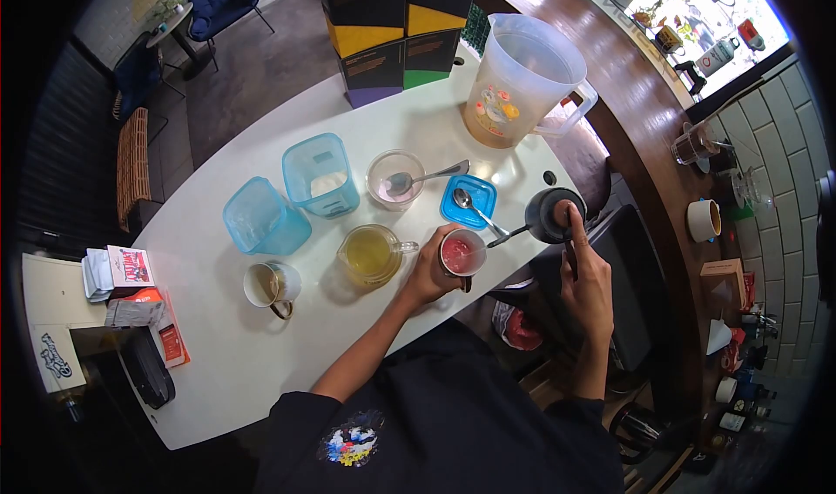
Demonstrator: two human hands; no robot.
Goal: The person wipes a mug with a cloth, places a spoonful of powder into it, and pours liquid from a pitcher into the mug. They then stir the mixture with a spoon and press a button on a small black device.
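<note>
My left hand (427,276) is wrapped around a mug (467,272) near the table's front edge. Inside the mug is pink content (457,252). A dark gooseneck kettle (547,217) is in my right hand (589,287), with the index finger stretched along its top. Its thin spout points left at the mug, and a faint thin stream seems to run from the tip into it. Just left of my left hand stands a glass pitcher (369,257) of yellow-green liquid. Behind the mug, a spoon (475,208) lies across a blue lid (480,194).
On the white table (218,346) stand two blue containers (272,220), a clear cup (396,176) with a spoon, and a white mug (272,285). A large plastic jug (527,80) stands at the back right beside dark boxes (396,33). A wooden counter (640,111) runs along the right.
</note>
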